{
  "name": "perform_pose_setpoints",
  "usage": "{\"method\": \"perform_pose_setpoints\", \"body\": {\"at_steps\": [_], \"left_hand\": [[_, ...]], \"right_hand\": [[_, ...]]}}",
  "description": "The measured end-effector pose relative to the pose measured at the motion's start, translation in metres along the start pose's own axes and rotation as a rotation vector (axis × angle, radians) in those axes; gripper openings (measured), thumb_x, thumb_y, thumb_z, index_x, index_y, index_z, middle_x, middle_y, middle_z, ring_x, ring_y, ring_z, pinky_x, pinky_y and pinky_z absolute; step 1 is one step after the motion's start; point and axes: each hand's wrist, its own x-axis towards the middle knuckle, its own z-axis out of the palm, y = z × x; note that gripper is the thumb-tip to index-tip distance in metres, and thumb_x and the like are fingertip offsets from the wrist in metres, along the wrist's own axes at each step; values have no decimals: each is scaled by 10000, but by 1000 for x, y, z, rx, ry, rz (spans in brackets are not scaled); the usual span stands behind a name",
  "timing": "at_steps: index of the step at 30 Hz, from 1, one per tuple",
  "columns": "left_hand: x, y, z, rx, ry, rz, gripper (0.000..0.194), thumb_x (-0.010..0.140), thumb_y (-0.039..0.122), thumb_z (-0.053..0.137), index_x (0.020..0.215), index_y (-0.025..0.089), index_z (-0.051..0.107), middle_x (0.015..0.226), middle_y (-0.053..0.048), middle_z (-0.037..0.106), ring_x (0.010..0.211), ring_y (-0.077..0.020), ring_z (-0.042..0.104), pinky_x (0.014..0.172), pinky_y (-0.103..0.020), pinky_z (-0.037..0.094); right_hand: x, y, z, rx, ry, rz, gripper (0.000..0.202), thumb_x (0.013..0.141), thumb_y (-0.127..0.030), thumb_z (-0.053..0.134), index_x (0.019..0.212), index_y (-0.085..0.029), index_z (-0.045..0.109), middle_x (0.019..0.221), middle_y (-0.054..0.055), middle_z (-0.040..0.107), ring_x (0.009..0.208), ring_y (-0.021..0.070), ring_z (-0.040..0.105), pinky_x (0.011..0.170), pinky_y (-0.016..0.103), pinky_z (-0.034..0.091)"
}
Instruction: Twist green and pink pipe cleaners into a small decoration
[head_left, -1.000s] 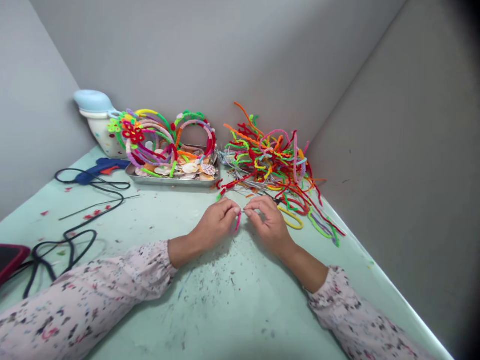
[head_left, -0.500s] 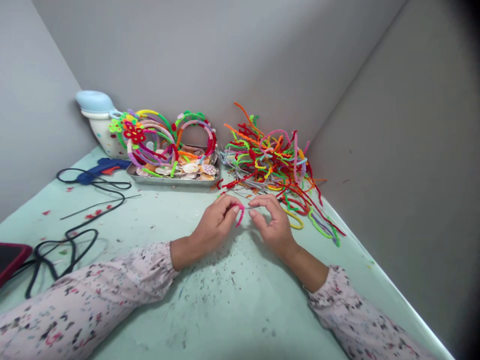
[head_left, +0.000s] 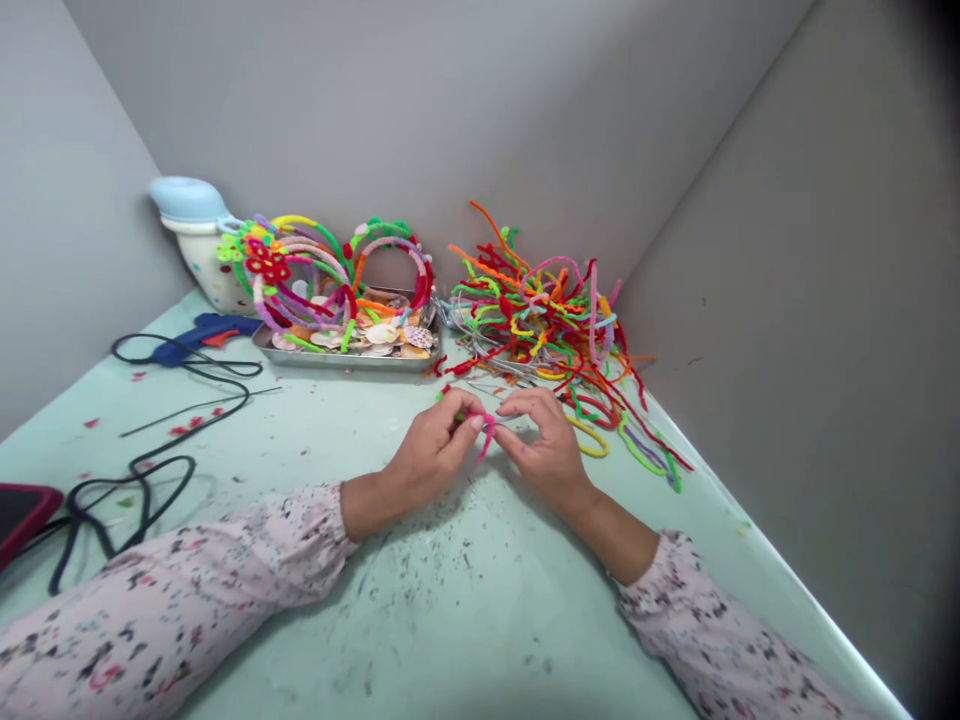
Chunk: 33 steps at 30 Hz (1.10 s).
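A short pink fuzzy stem [head_left: 487, 436] is pinched between the thumb and fingers of my left hand [head_left: 433, 446], its end curving down. My right hand [head_left: 550, 448] faces it from the right, thumb tip close to the pink piece and index finger bent above; a thin grey wire seems to run to its fingertips, too small to make out surely. Behind my hands lies a tangled heap of coloured fuzzy stems [head_left: 540, 310]. A yellow loop [head_left: 589, 437] rests beside my right hand.
A metal tray [head_left: 345, 362] holds shells and colourful fuzzy hoops [head_left: 300, 255]. At the left are a white cup [head_left: 214, 265] with a blue lid, a blue glue gun [head_left: 196, 338], a black cord [head_left: 157, 465] and a red-edged device [head_left: 28, 520]. Grey walls enclose the green table [head_left: 450, 640].
My right thumb has moved up and left, closer to the pink stem. The pink piece has shifted slightly to the right, and my left hand has barely moved.
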Motion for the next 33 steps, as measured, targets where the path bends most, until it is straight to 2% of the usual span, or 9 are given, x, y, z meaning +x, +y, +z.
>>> {"method": "perform_pose_setpoints", "body": {"at_steps": [9, 33], "left_hand": [[-1, -1, 0, -16, -9, -16, 141, 922, 271, 410, 927, 175, 514, 708, 17, 521, 667, -123, 478, 609, -236, 371], [1, 0, -1, 45, -7, 35, 129, 923, 255, 405, 900, 176, 504, 728, 15, 515, 690, -128, 481, 655, -241, 381]], "right_hand": [[0, 0, 0, -8, -10, -27, 134, 800, -292, 669, 915, -257, 608, 942, 31, 622, 945, 217, 574, 835, 411, 453], [0, -2, -2, 0, -17, -25, 77, 830, -277, 625, 906, -260, 618, 917, 25, 629, 930, 212, 574, 823, 401, 450]]}}
